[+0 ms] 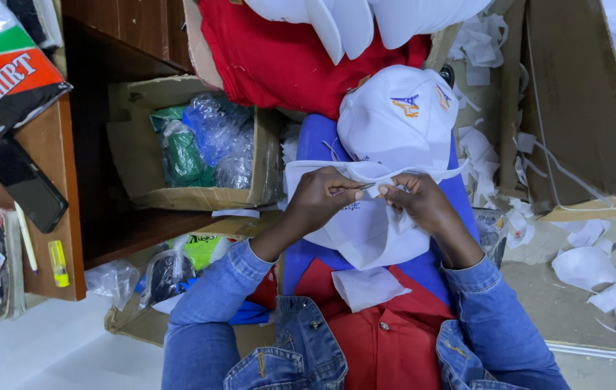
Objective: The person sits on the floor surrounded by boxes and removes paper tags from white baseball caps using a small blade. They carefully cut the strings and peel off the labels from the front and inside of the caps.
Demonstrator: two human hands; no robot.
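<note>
A white cap (365, 231) lies in my lap, its brim toward me. My left hand (320, 197) pinches a thin metal tool, tweezers or small snips (355, 188), with its tip at the cap's edge. My right hand (423, 202) grips the same edge of fabric just to the right of the tool tip. A second white cap (398, 119) with a blue and orange embroidered emblem rests on the blue cloth (315, 141) beyond my hands. Both sleeves are blue denim.
A cardboard box (134, 155) of plastic bags sits under the wooden shelf (55, 159) at left, with a phone (27, 185) on top. Red cloth (279, 58) and more white caps (351, 22) fill a box ahead. White paper scraps (589, 267) litter the floor at right beside a large carton (582, 101).
</note>
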